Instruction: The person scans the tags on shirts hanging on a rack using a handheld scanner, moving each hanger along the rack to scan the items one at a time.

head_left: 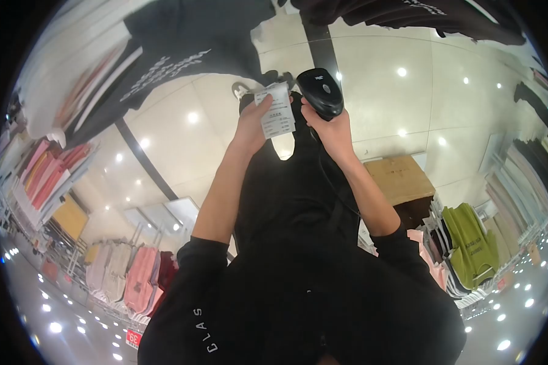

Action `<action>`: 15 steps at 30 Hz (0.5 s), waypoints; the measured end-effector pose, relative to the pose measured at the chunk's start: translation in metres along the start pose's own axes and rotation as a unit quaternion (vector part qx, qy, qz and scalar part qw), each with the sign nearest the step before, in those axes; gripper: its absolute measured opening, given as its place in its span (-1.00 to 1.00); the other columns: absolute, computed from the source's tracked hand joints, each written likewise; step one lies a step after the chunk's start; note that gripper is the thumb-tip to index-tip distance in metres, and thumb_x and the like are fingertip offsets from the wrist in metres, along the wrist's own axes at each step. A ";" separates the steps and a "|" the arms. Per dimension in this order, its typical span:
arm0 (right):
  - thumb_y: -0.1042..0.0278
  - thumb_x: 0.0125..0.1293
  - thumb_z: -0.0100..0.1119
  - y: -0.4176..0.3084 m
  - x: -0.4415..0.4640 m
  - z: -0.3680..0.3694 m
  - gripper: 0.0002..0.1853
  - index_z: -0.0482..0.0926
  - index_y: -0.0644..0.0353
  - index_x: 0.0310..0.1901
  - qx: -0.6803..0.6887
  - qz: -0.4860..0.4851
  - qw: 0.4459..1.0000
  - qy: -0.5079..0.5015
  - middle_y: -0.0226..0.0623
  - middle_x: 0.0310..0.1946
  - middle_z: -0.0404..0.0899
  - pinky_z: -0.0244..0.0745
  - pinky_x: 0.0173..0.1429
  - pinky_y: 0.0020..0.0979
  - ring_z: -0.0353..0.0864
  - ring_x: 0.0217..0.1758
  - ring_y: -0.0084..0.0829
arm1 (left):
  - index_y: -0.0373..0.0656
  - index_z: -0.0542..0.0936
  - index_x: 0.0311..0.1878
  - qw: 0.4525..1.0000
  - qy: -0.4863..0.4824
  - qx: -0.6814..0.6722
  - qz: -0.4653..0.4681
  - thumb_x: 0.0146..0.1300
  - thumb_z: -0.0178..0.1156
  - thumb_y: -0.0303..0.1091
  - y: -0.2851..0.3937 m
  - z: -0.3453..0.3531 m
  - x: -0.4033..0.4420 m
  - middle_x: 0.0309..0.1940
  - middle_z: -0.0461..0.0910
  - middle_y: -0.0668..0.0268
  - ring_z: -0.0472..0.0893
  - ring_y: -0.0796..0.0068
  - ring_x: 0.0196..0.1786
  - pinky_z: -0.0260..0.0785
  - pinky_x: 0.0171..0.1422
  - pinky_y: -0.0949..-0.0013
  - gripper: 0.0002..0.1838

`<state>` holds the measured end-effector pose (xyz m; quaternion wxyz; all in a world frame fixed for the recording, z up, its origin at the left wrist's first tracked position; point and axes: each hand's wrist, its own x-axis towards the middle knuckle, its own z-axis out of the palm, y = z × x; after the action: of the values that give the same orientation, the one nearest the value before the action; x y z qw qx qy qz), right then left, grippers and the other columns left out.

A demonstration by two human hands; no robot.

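Note:
In the head view, my left hand (pixel 251 123) pinches a white printed label (pixel 278 117), with the thumb lying over its upper left part. Lines of small print run across it, too small to read. My right hand (pixel 333 132) is wrapped round the handle of a black barcode scanner (pixel 320 91). A dark cable hangs from the scanner along my right forearm. The scanner sits just right of the label, with a small gap between them. Behind the label, a grey garment (pixel 195 55) with white lettering hangs at the upper left.
Dark garments (pixel 402 15) hang at the top right. Racks with pink clothes (pixel 141 277) stand at lower left, and a green sweatshirt (pixel 469 243) hangs at right. A brown box (pixel 399 179) stands beside my right forearm. Glossy tiled floor (pixel 396 91) lies below.

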<state>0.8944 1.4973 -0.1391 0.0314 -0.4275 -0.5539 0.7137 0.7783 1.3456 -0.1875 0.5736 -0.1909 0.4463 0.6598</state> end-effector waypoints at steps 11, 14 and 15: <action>0.48 0.26 0.41 0.035 -0.009 0.007 -0.77 0.66 0.32 -0.07 0.018 0.027 0.999 -0.027 -0.40 -0.25 0.70 0.53 -0.05 -0.49 0.63 -0.15 -0.62 | -0.35 0.45 0.28 0.997 -0.022 -0.072 -0.008 0.60 -0.04 -0.25 -0.015 0.001 -0.017 0.11 0.64 0.09 0.67 0.24 0.13 0.51 0.30 0.15 -0.61; 0.50 0.25 0.42 0.029 -0.011 0.011 -0.74 0.66 0.31 -0.03 0.042 0.050 0.997 -0.038 -0.39 -0.24 0.70 0.56 -0.04 -0.48 0.65 -0.14 -0.61 | -0.38 0.47 0.25 0.998 -0.014 -0.059 0.006 0.58 0.03 -0.29 -0.019 -0.002 -0.016 0.10 0.64 0.09 0.68 0.29 0.09 0.51 0.26 0.20 -0.63; 0.50 0.25 0.41 0.033 -0.010 0.009 -0.73 0.66 0.31 -0.03 0.026 0.053 0.998 -0.037 -0.39 -0.23 0.70 0.57 -0.03 -0.47 0.65 -0.14 -0.61 | -0.38 0.48 0.24 0.999 -0.011 -0.049 0.011 0.57 0.05 -0.30 -0.022 -0.003 -0.015 0.10 0.64 0.09 0.68 0.30 0.09 0.51 0.25 0.21 -0.64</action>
<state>0.9089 1.4723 -0.1602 -0.0160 -0.4285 -0.5124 0.7440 0.8021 1.3334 -0.1857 0.5607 -0.2069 0.4093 0.6894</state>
